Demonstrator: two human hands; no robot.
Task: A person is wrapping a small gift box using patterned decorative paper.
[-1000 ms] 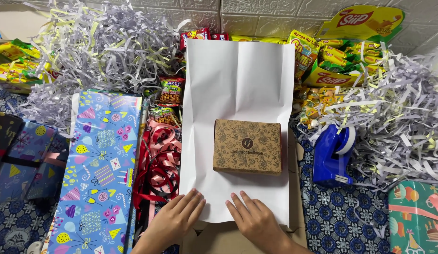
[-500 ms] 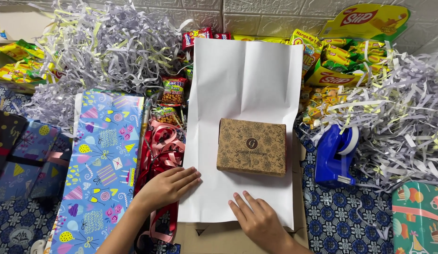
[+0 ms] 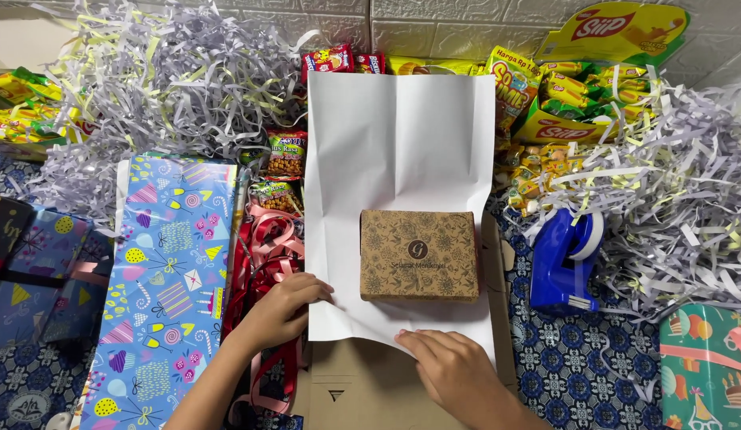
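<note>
A brown patterned cardboard box lies on a white sheet of paper spread over a flattened cardboard carton. My left hand grips the sheet's left edge, level with the box's near side. My right hand rests on the sheet's near edge, just below the box, fingers pointing left over the paper.
Red and pink ribbons and a roll of blue patterned gift wrap lie at the left. A blue tape dispenser stands at the right. Shredded paper, snack packets and a green wrapped gift surround the work area.
The white sheet's near edge has moved up toward the box, baring more cardboard below. My left hand shifted from the sheet's near corner to its left edge. My right hand followed the edge.
</note>
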